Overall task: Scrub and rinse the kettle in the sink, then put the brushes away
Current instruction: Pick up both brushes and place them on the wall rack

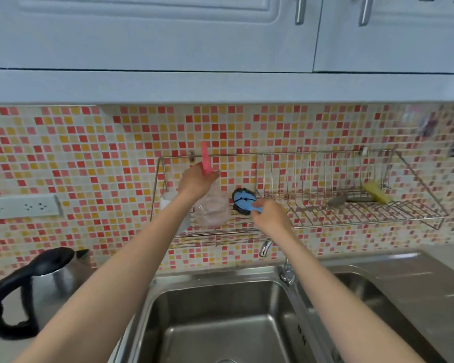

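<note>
Your left fingers [215, 175] are curled round the pink handle of a brush [206, 163]. The handle sticks up above your fist, and the brush's pale, see-through head hangs below your left hand [198, 180], against the left end of the wire rack [351, 214]. Your right fingers [259, 204] pinch the blue handle of a round scrubber [243, 200] with a dark bristle rim. Your right hand [269, 215] holds it just right of the pale brush head, at the rack's lower shelf. Both forearms reach up over the steel sink [220, 323], and the faucet [265, 248] shows between them under the rack. The kettle [55, 280], steel with a black handle and lid, stands on the counter left of the sink, well apart from both hands. A yellow sponge [376, 192] lies at the right end of the rack.
</note>
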